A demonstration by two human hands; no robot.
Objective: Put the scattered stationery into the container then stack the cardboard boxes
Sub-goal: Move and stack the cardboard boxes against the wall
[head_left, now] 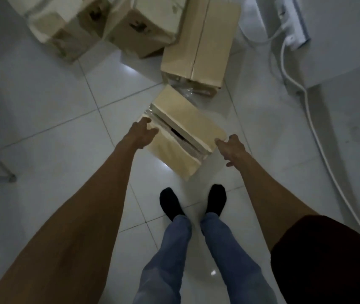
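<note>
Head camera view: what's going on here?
A person standing on a tiled floor reaches down to a cardboard box by their feet. The left hand is at its left end, the right hand touches its right corner; a firm grip isn't clear. More boxes lie beyond it.

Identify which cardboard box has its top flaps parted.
The near box, between the left hand and right hand: a dark gap shows between its flaps. The long box behind it is closed.
</note>
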